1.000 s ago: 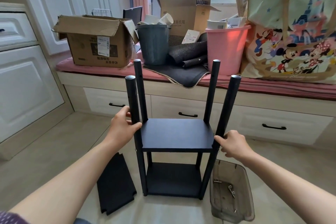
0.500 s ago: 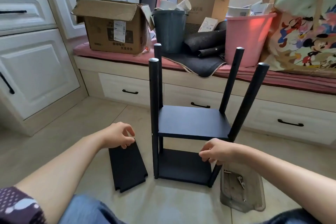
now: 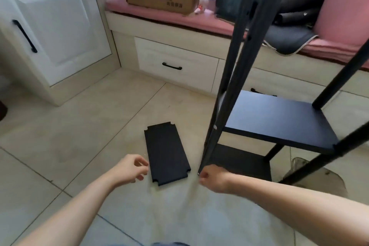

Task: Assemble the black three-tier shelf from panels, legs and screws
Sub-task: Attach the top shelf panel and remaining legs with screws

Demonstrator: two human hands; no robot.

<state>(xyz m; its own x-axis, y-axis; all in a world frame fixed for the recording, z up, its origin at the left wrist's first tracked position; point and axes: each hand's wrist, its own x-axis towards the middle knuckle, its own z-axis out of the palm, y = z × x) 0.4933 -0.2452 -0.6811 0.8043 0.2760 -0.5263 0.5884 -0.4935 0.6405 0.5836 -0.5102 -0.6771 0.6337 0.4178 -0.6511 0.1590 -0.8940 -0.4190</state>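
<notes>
Shelf frame (image 3: 275,120) released; both hands now go to the loose panel (image 3: 166,153).
Two tiers are mounted on the legs; the third panel lies on the floor at 9 o'clock of the frame. Left hand (image 3: 129,171), grip half open and empty, has dropped to the panel's edge. Right hand (image 3: 214,180), fingers curled, has left the leg; contents cannot be told.

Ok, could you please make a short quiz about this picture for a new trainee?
1. True or false: the loose panel lies flat on the floor.
2. How many panels are already fixed between the legs? A one, B two, C three.
3. Which hand is at the foot of the nearest leg?
Key: 1 true; 2 B; 3 the right hand.
</notes>
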